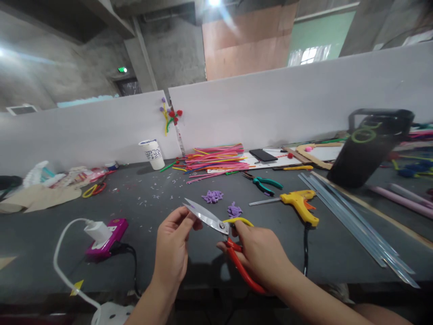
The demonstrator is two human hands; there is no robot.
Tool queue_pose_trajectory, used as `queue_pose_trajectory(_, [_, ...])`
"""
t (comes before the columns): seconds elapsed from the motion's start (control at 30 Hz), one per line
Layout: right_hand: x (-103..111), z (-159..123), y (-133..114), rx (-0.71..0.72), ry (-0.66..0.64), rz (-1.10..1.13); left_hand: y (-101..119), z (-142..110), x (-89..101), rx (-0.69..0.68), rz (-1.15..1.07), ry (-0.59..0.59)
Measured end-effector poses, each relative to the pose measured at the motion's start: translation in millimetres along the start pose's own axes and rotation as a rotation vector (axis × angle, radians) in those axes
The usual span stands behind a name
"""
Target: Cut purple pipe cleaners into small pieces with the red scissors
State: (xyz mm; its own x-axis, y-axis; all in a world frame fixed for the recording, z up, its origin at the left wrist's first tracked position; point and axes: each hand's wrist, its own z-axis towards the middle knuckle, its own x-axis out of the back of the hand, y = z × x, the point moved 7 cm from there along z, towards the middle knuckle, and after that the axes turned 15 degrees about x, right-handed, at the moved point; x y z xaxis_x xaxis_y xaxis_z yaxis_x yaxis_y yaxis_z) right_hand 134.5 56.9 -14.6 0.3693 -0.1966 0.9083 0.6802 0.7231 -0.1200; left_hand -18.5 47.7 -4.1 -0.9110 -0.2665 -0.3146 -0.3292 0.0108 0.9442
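My right hand [259,253] grips scissors [216,223] with one yellow and one red handle, blades pointing left. My left hand [174,243] is raised beside the blade tips, thumb and fingers pinched near the steel blade; whatever sits between them is too small to make out. Both hands hover over the dark grey table [152,253] near its front edge. Two small piles of purple cut pieces [213,196] lie just beyond the scissors.
A yellow glue gun [301,204] and green-handled pliers [265,184] lie to the right. Clear glue sticks [355,221] stretch diagonally. Pink pipe cleaners [216,160], a white cup [153,154], a black bottle [368,149], and a pink power strip [106,234] with charger are around. White partition behind.
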Motion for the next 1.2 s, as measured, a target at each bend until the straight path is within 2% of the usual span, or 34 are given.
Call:
queue_pose_trajectory(0.33, [-0.2,-0.8,-2.1,0.008,0.007,-0.004,1.0,1.4,0.8,0.001,-0.006,-0.025])
queue_pose_trajectory(0.63, [2.4,0.1,2.6,-0.006,0.028,0.027,5.8,2.9,4.8,0.023,0.016,0.006])
queue_pose_trajectory(0.77, [2.6,2.2,7.0,-0.062,0.029,0.300,3.4,3.5,0.3,0.057,0.038,-0.051])
queue_pose_trajectory(0.97, [5.2,7.0,9.5,-0.195,0.144,0.926,-15.1,-2.9,-24.9,0.244,0.184,-0.292])
queue_pose_trajectory(1.07, [5.1,7.9,12.1,-0.325,0.142,1.104,-26.0,-7.2,-34.9,0.328,0.234,-0.390])
queue_pose_trajectory(1.2, [6.1,11.7,6.0,-0.301,0.101,1.277,-34.4,-9.5,-40.5,0.350,0.282,-0.451])
